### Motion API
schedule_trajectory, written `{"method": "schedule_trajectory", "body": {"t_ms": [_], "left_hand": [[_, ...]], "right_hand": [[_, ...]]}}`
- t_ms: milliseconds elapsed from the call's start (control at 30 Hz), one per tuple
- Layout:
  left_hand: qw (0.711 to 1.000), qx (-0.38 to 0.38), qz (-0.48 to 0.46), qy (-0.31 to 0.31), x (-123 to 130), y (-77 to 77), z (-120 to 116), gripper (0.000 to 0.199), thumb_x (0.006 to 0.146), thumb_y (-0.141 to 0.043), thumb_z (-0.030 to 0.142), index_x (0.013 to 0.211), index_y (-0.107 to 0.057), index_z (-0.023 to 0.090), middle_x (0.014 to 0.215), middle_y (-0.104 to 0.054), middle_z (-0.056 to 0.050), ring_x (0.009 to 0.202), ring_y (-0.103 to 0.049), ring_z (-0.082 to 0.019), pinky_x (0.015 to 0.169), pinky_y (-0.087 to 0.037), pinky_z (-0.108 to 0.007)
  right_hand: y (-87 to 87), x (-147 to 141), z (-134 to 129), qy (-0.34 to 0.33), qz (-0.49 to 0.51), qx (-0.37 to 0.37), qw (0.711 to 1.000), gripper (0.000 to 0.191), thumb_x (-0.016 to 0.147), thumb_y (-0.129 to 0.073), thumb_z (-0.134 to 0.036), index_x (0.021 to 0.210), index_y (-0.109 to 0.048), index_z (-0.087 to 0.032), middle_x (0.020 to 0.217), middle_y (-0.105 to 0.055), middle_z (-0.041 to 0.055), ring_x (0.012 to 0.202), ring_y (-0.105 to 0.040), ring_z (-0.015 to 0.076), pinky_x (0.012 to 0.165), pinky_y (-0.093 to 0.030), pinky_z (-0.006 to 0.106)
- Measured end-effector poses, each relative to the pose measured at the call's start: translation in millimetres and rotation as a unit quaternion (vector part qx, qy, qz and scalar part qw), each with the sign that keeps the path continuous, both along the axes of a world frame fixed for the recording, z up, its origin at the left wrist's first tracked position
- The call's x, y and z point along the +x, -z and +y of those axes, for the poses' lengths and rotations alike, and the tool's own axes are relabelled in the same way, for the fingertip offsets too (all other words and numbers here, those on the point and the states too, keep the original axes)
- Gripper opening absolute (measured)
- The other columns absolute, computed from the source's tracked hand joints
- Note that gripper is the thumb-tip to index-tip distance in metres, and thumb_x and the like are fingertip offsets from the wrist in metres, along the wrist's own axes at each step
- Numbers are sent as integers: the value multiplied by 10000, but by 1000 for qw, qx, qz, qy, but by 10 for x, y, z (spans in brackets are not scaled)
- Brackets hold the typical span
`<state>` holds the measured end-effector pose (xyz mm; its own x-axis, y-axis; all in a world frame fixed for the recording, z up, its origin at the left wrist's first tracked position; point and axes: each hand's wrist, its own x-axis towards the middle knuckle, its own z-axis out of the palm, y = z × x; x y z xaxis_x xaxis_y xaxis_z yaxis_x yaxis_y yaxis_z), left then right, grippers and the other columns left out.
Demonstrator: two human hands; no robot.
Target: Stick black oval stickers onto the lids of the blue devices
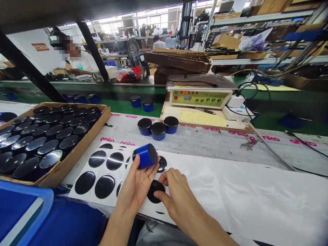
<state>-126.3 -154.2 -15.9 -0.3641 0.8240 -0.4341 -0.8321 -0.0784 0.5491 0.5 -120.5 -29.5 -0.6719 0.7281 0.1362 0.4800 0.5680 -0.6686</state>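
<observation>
A blue cylinder (pixel 145 156) with a black end face lies tilted in my left hand (pixel 138 181), whose fingers and thumb are around it. My right hand (pixel 176 194) is just to the right, its thumb and index finger pinching the edge of a black disc (pixel 155 192). Under both hands lies a white sheet (pixel 200 177) bearing round black stickers (pixel 104 186) on its left part. Beyond the hands, three blue cups with black tops (pixel 158 131) stand together on the table.
At the left, a cardboard box (pixel 58 169) holds several black-topped pieces, with a blue bin (pixel 48 201) below it. A control box (pixel 201 99) with cables stands behind. More blue cups (pixel 148 105) sit on the green strip; two people (pixel 159 43) are farther back.
</observation>
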Motion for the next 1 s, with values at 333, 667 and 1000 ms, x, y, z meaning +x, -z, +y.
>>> {"method": "schedule_trajectory", "body": {"t_ms": [333,667,1000], "left_hand": [[965,-23,258,51,270,19,-9,629,681,-764,328,1229,-489,189,1247,-595,-100,1186,-546,-255,1033,-422,-370],[768,-33,584,261,836,166,-40,835,473,-896,219,1213,-531,348,1247,-599,19,1179,-524,-256,1036,-404,-438],[747,-31,597,291,807,126,-31,704,590,-845,304,1202,-501,359,1221,-594,54,1137,-540,-200,1000,-422,-351]], "right_hand": [[-494,885,60,31,192,-107,975,123,853,-570,-262,735,-536,-260,730,-590,-16,617,-569,143,514,-469,219],[-382,1252,149,292,224,-302,880,349,695,-708,-548,636,-604,-220,612,-509,-13,578,-441,124,492,-382,198],[-1,1144,144,186,268,-323,888,279,901,-538,-437,715,-544,-228,857,-458,-9,798,-450,142,706,-385,219]]}}
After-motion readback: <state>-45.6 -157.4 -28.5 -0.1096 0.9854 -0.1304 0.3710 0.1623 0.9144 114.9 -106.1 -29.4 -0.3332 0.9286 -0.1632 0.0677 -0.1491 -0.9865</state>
